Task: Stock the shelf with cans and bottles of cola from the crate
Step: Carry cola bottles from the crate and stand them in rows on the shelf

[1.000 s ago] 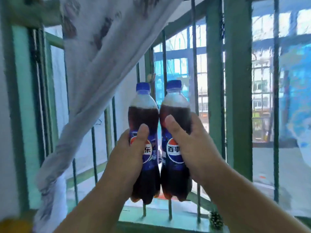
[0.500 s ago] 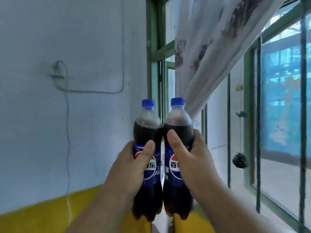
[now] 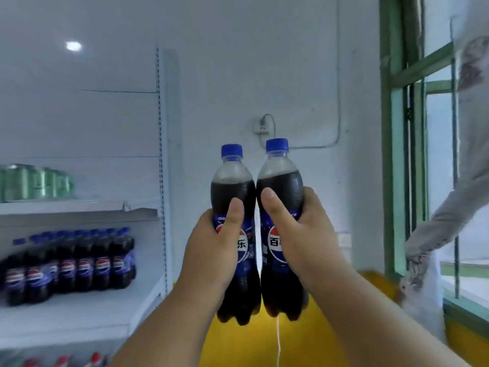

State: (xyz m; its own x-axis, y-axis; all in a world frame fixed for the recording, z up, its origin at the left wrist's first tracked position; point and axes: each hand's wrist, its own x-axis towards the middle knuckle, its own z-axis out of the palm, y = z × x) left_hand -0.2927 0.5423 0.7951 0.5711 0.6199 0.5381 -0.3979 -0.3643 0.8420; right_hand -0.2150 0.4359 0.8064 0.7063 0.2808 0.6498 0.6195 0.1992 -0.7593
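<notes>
left hand (image 3: 211,250) fingers wrap left cola bottle (image 3: 234,197) | right hand (image 3: 304,239) fingers wrap right cola bottle (image 3: 280,186) | both upright, side by side, touching | change: view has swung from window to shelf (image 3: 79,207) | stocked bottles (image 3: 79,260) at left | placement looks next

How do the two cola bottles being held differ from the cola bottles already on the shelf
The two held bottles, left bottle and right bottle, are up in the air, gripped by the left hand and right hand; the shelved bottles stand on the white shelf. The held pair touch side by side; the shelved ones stand in rows. All share blue caps, dark cola and blue labels.
</notes>
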